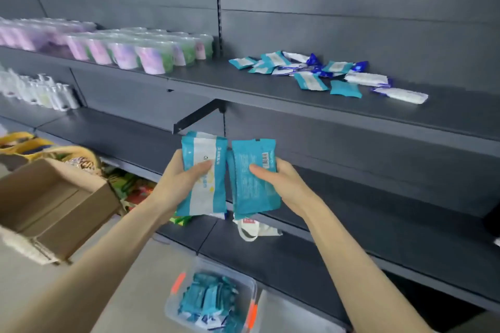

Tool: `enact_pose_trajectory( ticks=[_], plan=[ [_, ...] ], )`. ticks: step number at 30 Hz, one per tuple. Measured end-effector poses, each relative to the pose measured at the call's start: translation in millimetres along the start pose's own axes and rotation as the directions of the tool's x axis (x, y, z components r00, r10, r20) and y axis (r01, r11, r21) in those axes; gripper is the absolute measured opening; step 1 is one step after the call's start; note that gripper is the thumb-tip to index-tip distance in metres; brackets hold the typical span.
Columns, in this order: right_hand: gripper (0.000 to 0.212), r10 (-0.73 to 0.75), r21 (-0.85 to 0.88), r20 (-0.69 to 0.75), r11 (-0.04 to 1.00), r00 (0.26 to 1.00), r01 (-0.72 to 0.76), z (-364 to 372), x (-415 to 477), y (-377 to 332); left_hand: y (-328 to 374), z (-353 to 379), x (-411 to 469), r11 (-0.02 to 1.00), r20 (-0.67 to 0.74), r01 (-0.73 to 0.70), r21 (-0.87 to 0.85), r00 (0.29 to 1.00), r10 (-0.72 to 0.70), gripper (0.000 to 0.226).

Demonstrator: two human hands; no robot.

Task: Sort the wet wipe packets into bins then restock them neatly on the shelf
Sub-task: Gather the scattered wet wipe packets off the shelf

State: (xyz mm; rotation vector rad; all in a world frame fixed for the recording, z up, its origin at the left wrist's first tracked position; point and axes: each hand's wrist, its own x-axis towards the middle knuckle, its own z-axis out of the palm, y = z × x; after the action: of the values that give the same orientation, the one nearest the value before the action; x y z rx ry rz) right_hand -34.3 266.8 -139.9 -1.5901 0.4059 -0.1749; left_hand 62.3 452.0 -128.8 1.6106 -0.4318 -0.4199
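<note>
My left hand [180, 182] grips a teal and white wet wipe packet [204, 154], its printed front facing me. Beside it, my right hand [281, 182] grips a second teal packet [254, 189] with the barcode side showing. Both packets stand upright and touch edge to edge in front of the shelves. Several loose teal, white and blue packets [311, 73] lie scattered on the dark upper shelf [270, 92]. On the floor below my arms sits a clear plastic bin [251, 286] with orange clips, holding several teal packets [208, 300].
An open cardboard box [54, 197] is at the left. Plastic cups [140, 54] fill the upper shelf's left part, pump bottles [40, 92] stand below them. A white bag [257, 227] and coloured packs [135, 186] lie on the lower shelves.
</note>
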Motion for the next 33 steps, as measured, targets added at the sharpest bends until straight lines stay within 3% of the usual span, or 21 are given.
enact_pose_trajectory(
  ticks=[8,17,19,23,28,33],
  plan=[
    [0.025,0.213,-0.054,0.004,0.976,0.977,-0.213,97.1,79.7,94.6,-115.0,-95.0,73.1,0.951,0.021,0.248,0.184,0.967,-0.256,0.026],
    [0.013,0.460,-0.155,-0.061,0.872,0.886,-0.464,151.0,181.5,241.2,-290.0,-134.4,167.6,0.762,0.179,0.441,0.474,0.799,-0.574,0.035],
    [0.028,0.497,-0.180,-0.112,0.842,0.861,-0.509,159.2,196.6,278.3,-327.5,-139.4,184.5,0.715,0.216,0.423,0.557,0.757,-0.617,0.029],
    [0.025,0.585,-0.203,-0.168,0.767,0.794,-0.608,175.1,221.0,351.7,-407.6,-139.3,219.3,0.643,0.284,0.369,0.671,0.673,-0.683,0.025],
    [0.031,0.632,-0.236,-0.255,0.693,0.732,-0.681,194.8,248.8,461.5,-525.2,-129.9,253.1,0.574,0.372,0.265,0.775,0.543,-0.753,0.044],
    [0.037,0.691,-0.224,-0.307,0.615,0.654,-0.756,210.3,267.2,581.8,-651.7,-122.9,262.6,0.539,0.404,0.183,0.822,0.479,-0.779,0.054]
  ],
)
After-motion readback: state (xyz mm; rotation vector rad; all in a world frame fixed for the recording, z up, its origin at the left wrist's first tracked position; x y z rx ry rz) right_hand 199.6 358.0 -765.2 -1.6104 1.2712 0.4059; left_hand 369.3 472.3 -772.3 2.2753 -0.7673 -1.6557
